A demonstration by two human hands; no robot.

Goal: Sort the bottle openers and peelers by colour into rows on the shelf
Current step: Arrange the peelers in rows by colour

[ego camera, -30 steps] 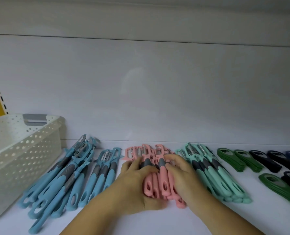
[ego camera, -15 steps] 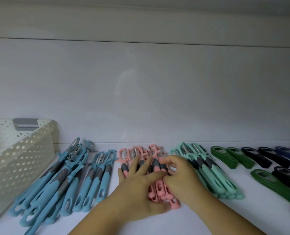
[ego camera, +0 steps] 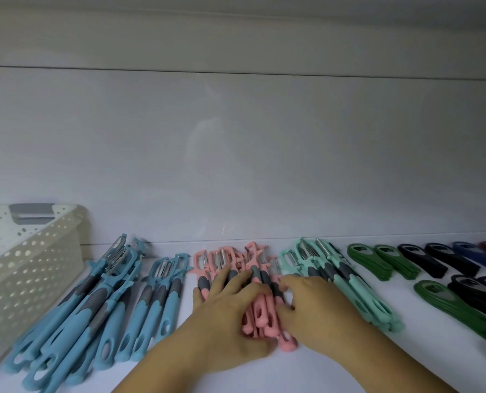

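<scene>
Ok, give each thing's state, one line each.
Pink plastic peelers: bunched, under both hands.
Left hand: fingers spread flat on them.
Right hand: grips their right edge.
Blue plastic peelers: loose rows.
Mint plastic peelers: stacked row.
Green bottle openers: stacked.
White perforated basket: upright, contents hidden.

Sky-blue plastic peelers (ego camera: 151, 307), grey grips; pink plastic peelers (ego camera: 261, 316); mint plastic peelers (ego camera: 358, 290); dark-green flat bottle openers (ego camera: 378, 263); cream perforated plastic basket (ego camera: 28, 268).
</scene>
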